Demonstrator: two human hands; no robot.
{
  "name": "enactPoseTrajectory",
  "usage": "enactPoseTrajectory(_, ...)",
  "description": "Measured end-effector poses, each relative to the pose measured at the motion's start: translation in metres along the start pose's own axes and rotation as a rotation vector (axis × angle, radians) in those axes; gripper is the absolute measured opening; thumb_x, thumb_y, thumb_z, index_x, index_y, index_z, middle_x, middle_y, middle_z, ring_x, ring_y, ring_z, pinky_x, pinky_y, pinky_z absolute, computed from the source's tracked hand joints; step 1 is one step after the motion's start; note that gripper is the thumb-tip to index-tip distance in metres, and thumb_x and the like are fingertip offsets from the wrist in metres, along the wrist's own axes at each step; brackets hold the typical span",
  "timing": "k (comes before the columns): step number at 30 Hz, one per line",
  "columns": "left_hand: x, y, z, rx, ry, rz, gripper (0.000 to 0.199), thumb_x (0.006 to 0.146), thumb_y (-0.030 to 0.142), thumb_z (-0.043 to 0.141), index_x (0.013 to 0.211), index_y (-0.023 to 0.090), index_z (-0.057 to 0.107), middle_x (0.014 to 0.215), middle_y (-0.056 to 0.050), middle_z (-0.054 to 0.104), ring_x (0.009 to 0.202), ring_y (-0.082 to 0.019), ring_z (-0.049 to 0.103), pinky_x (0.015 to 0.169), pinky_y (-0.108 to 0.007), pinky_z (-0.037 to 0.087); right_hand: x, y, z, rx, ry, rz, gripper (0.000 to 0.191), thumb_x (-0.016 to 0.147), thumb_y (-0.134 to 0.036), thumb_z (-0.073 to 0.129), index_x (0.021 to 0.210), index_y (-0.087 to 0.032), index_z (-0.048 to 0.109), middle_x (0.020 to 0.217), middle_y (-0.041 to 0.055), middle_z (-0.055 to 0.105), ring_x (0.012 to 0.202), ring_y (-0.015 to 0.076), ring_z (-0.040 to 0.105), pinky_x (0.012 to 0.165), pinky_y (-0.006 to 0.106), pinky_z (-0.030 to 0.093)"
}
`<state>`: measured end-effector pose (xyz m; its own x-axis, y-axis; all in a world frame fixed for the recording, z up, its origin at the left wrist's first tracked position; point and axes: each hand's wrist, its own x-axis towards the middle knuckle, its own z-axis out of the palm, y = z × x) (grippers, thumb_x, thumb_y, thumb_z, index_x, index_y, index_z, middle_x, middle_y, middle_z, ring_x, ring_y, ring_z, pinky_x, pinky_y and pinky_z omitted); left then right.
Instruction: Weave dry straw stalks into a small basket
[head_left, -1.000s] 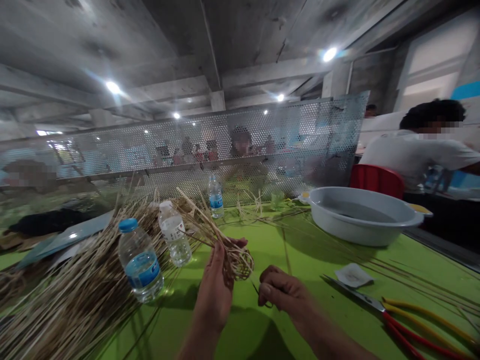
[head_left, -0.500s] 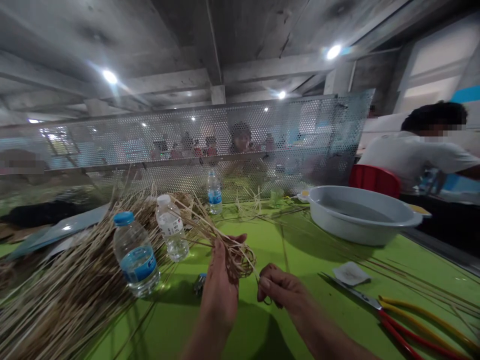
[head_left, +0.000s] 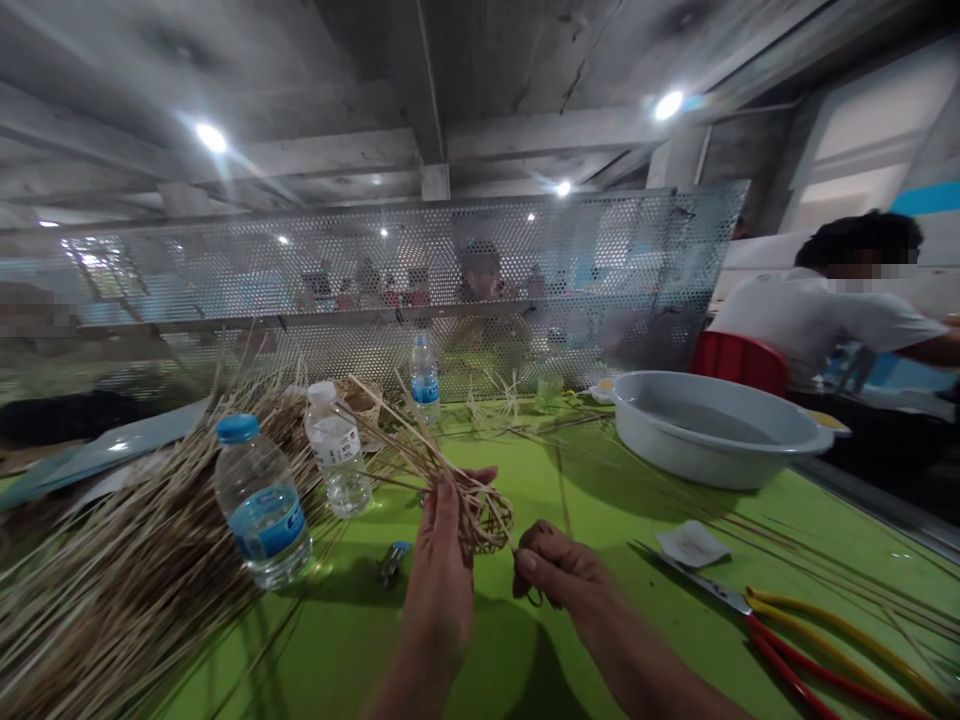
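Note:
A small woven straw piece (head_left: 489, 518) with long loose strands fanning up and left is gripped in my left hand (head_left: 446, 540), its thumb side turned toward me. My right hand (head_left: 555, 570) pinches the end of one straw strand (head_left: 513, 542) that runs from the woven piece. A little curl of strand shows under the right fingers. To the left of my left wrist lies a small metal clip (head_left: 392, 563) with a blue part. Scissors (head_left: 739, 600) with red and yellow handles rest open on the green table (head_left: 480, 680) to the right of my right hand.
Bottles (head_left: 262, 520) and a heap of straw (head_left: 135, 570) stand at left. A grey basin (head_left: 712, 440) of water is at the right rear, near a white tissue (head_left: 694, 543). A perforated metal screen (head_left: 600, 270) edges the table's far side. A person (head_left: 817, 300) sits at right.
The view has shifted slightly, so the table items appear a little farther left. The clip shows more fully beside my left wrist. Both hands keep nearly the same hold.

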<state>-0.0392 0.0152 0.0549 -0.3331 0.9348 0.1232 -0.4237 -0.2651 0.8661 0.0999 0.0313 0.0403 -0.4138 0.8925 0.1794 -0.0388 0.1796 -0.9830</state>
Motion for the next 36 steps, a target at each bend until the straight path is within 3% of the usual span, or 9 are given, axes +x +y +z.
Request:
enactPoseTrajectory(7, -0.001, -0.004, 0.002, -0.071, -0.036, -0.06, 0.044, 0.086, 0.054, 0.059, 0.114, 0.02, 0.064, 0.113, -0.011, 0.072, 0.108, -0.023, 0.062, 0.092, -0.034, 0.047, 0.006, 0.0, -0.008, -0.106, 0.07, -0.063, 0.039, 0.081, -0.051, 0.06, 0.058, -0.019, 0.059, 0.067, 0.0001, 0.046, 0.064, 0.0159, 0.042, 0.062, 0.029, 0.031)
enactPoseTrajectory(13, 0.001, 0.003, 0.0, 0.013, -0.005, -0.049, 0.047, 0.086, 0.056, 0.058, 0.116, 0.021, 0.064, 0.117, -0.011, 0.07, 0.106, -0.023, 0.063, 0.089, -0.033, 0.048, 0.002, -0.012, -0.013, -0.121, 0.045, -0.048, 0.044, 0.08, -0.059, 0.06, 0.063, -0.019, 0.055, 0.06, -0.0022, 0.043, 0.06, 0.0138, 0.037, 0.056, 0.027, 0.027)
enactPoseTrajectory(21, 0.006, 0.006, -0.004, 0.036, 0.024, -0.012, 0.056, 0.085, 0.06, 0.055, 0.125, 0.021, 0.057, 0.113, -0.012, 0.071, 0.092, -0.022, 0.066, 0.079, -0.033, 0.051, 0.002, -0.01, -0.016, -0.063, 0.015, -0.018, 0.037, 0.078, -0.051, 0.064, 0.065, -0.018, 0.054, 0.061, -0.0027, 0.042, 0.061, 0.0131, 0.036, 0.057, 0.026, 0.028)
enactPoseTrajectory(25, 0.003, 0.001, -0.004, 0.064, -0.045, -0.079, 0.06, 0.083, 0.058, 0.06, 0.132, 0.025, 0.054, 0.111, -0.01, 0.073, 0.098, -0.023, 0.066, 0.078, -0.032, 0.051, 0.007, -0.007, -0.016, -0.059, 0.055, -0.034, 0.039, 0.076, -0.053, 0.065, 0.063, -0.018, 0.053, 0.059, -0.0035, 0.041, 0.059, 0.0125, 0.034, 0.056, 0.026, 0.027)
enactPoseTrajectory(31, -0.001, -0.009, -0.003, 0.164, -0.17, -0.164, 0.045, 0.083, 0.054, 0.063, 0.112, 0.021, 0.068, 0.107, -0.01, 0.074, 0.095, -0.024, 0.068, 0.08, -0.031, 0.05, 0.009, -0.005, -0.016, -0.029, 0.089, -0.037, 0.044, 0.07, -0.055, 0.072, 0.058, -0.02, 0.048, 0.055, -0.0048, 0.038, 0.056, 0.0119, 0.033, 0.054, 0.026, 0.026)
enactPoseTrajectory(36, 0.002, -0.003, -0.003, 0.137, -0.196, -0.208, 0.047, 0.08, 0.052, 0.067, 0.117, 0.021, 0.067, 0.1, -0.009, 0.076, 0.095, -0.024, 0.068, 0.084, -0.032, 0.05, 0.009, -0.01, -0.018, -0.046, 0.091, -0.052, 0.044, 0.07, -0.057, 0.072, 0.062, -0.02, 0.049, 0.059, -0.0039, 0.042, 0.058, 0.0124, 0.036, 0.054, 0.026, 0.027)
